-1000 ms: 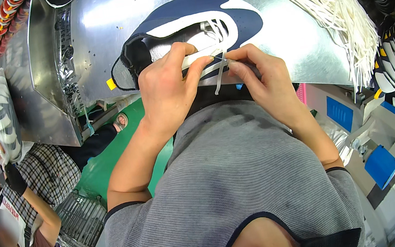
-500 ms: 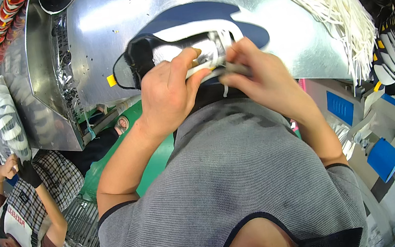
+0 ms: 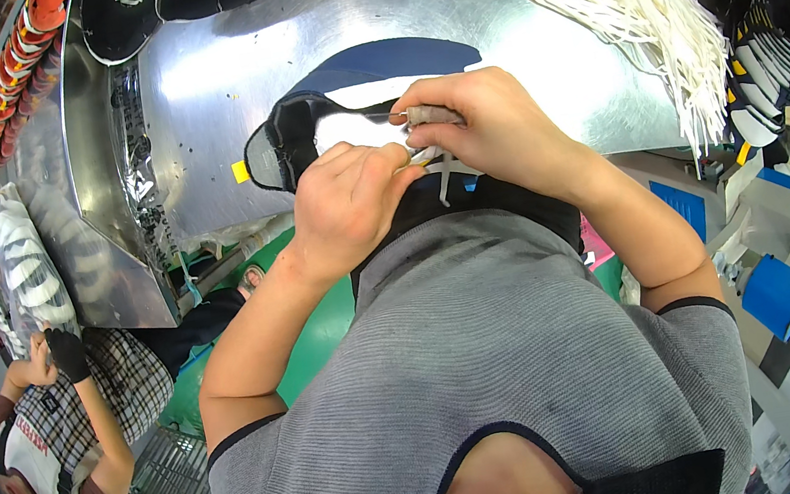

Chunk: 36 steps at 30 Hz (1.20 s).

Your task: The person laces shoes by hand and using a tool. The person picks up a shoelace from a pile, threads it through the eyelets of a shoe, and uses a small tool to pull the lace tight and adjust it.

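Observation:
A shoe upper (image 3: 369, 65), navy, white and black with a yellow tab at its heel end, lies on its side on the metal worktop. My left hand (image 3: 347, 193) is closed, pinching its near edge between thumb and forefinger. In my right hand (image 3: 509, 125) is a hook tool (image 3: 432, 115) with a wrapped grey-beige grip. Its thin metal shaft points left over the upper's opening; the tip is too small to make out. A white lace (image 3: 445, 187) dangles from the upper's near side, below my right fingers. Both hands cover much of the eyelet area.
White laces (image 3: 584, 8) spread across the right of the worktop (image 3: 202, 92). Black uppers (image 3: 125, 17) lie at the back left, stacked uppers (image 3: 762, 94) far right. A machine with blue parts (image 3: 777, 304) stands right. At left a person (image 3: 93, 431) handles a bag of uppers (image 3: 29, 263).
My right hand, blurred before, has moved slightly left over the upper, and the hook tool now shows clearly. My left hand keeps its pinch. The whole view has shifted a little.

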Motion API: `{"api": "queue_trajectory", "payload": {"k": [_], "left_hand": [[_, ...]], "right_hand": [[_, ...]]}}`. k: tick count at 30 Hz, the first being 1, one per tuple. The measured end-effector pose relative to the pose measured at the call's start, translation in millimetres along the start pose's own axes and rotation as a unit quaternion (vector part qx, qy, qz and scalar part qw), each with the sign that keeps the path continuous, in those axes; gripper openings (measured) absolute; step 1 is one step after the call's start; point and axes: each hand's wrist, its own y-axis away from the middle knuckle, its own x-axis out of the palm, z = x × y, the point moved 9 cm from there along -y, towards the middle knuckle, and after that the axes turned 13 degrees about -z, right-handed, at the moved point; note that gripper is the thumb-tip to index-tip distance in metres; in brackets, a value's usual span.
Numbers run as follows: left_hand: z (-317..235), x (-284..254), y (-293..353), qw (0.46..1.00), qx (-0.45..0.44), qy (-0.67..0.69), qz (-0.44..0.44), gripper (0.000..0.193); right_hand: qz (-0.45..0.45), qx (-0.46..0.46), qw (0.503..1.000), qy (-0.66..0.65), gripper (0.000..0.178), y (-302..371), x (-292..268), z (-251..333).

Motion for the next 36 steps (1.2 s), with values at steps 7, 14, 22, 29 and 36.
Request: {"api": "queue_trajectory", "payload": {"k": [7,14,22,29,36], "left_hand": [[10.2,3.6,0.7,0.994,-0.082,0.010,0.070,0.042],[45.6,6.7,-8.2,0.913,-0.389,0.116,0.047,0.076],[60.5,13.6,-3.0,0.908,-0.418,0.016,-0.029,0.034],[60.3,14.3,1.1,0.898,-0.434,0.066,-0.042,0.033],[56.5,12.2,-1.6,0.913,-0.404,0.043,-0.040,0.034]], "right_hand": [[-0.195,0.017,0.953,-0.230,0.015,-37.4,-100.1,6.5],[-0.100,0.178,0.926,-0.316,0.008,-17.2,-14.8,-37.6],[-0.028,0.189,0.943,-0.272,0.015,-17.5,1.5,-39.4],[-0.104,0.108,0.979,-0.135,0.019,9.3,-31.6,-20.9],[-0.078,0.014,0.996,0.029,0.017,14.5,-29.0,-7.6]]}}
